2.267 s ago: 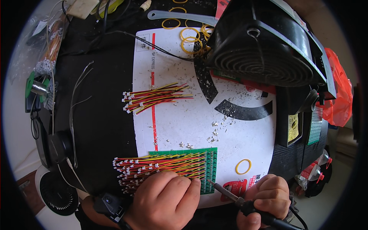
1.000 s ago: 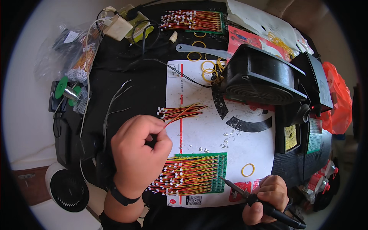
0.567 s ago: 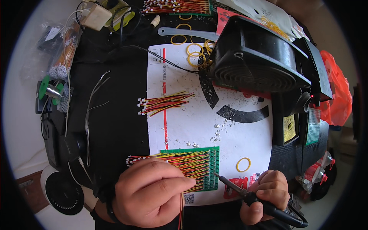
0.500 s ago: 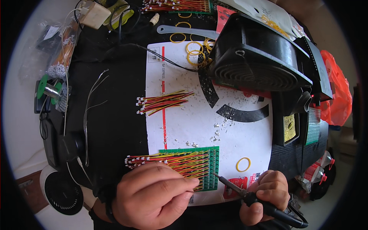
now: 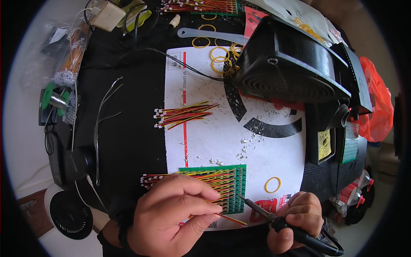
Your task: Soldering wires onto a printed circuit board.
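My left hand [image 5: 171,214] pinches a thin wire lead [image 5: 232,220] between thumb and fingertips. Its bare ends point right, just past the lower edge of a green circuit board panel [image 5: 240,188]. Rows of red, yellow and black wires [image 5: 207,176] lie across that panel, their white plugs hanging off its left side; my left hand covers part of them. In my right hand [image 5: 303,212] is a soldering iron [image 5: 280,223], gripped by its black handle. The iron's tip points up and left, over or close to the panel's right edge; contact cannot be made out.
Loose wire leads [image 5: 184,115] lie on the white sheet [image 5: 205,145], among scattered solder bits. A black fan [image 5: 291,60] stands at the far right, near a yellow sponge [image 5: 324,143] in its holder. A solder spool [image 5: 58,100] is at left; a rubber band [image 5: 272,184] lies near the iron.
A wire lead now sticks out to the right from my left fingertips, where none showed before. My left fingers have spread a little. The iron stays in nearly the same place.
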